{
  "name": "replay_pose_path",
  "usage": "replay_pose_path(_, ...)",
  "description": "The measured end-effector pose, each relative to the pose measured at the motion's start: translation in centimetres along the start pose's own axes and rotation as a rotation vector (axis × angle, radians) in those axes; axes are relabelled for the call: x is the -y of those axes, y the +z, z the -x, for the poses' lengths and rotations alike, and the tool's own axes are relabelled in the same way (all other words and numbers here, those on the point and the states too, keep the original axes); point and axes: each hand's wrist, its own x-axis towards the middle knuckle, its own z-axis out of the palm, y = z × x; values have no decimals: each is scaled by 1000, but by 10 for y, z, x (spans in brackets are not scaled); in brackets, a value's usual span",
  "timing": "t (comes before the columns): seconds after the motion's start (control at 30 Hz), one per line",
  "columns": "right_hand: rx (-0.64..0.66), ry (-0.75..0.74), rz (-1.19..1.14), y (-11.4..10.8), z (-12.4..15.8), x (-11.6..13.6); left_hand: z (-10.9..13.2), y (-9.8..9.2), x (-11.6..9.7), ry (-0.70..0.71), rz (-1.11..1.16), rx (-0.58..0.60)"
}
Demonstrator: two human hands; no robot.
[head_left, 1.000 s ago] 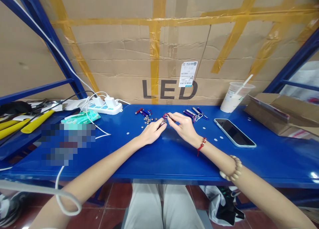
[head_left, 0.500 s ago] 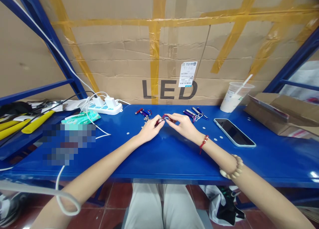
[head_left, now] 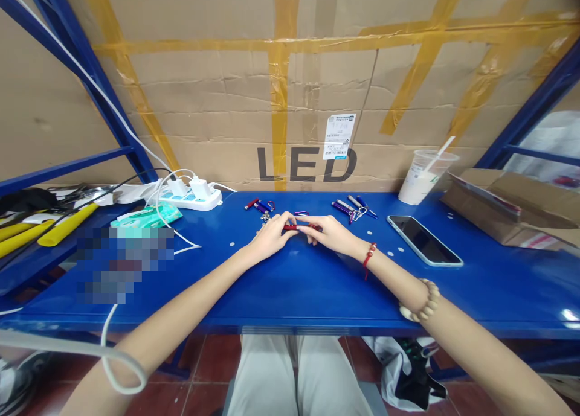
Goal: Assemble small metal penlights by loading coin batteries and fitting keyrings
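Note:
My left hand [head_left: 270, 236] pinches the left end of a small red metal tube [head_left: 290, 227], which looks like a keychain flashlight. The tube lies level just above the blue table. From the other side, my right hand [head_left: 334, 235] grips its right end, and those fingers cover part of it. A purple-blue carabiner clip [head_left: 301, 213] shows just behind my fingertips; whether it is joined to the tube I cannot tell. Beyond my left hand lie red and blue tubes [head_left: 259, 206] with a clip. Past my right hand sit several purple, silver and blue tubes [head_left: 345, 206] with carabiners.
On the right of the blue table [head_left: 290, 289] are a phone [head_left: 425, 241], a drink cup [head_left: 419, 183] and an open cardboard box [head_left: 507, 214]. To the left lie a white power strip [head_left: 199, 197], a green packet [head_left: 145, 217] and cables. A large cardboard panel [head_left: 203, 114] stands behind.
The red tube has turned from slanted to level between my hands. My right fingers have closed further round its right end. The carabiner now shows behind my fingers.

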Motion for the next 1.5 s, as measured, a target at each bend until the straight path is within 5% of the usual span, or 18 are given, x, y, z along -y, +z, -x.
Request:
replay_pose_path(0.37, -325, 460, 458, -33, 3, -40, -4, -21, 3, -225, -357, -224)
replay_pose_path(0.77, -159, 665, 725, -34, 3, -32, -6, -55, 15, -446, -599, -261)
replay_pose_path(1.0, -281, 636, 789, -38, 5, -26, -6, -74, 31, -437, -641, -319)
replay_pose_path(1.2, -365, 368, 670, -31, 2, -21, -6, -59, 42, -128, -683, -32)
replay_pose_path(1.5, -342, 169, 475, -12, 0, -24, -3, -47, 58, -100, -630, 124)
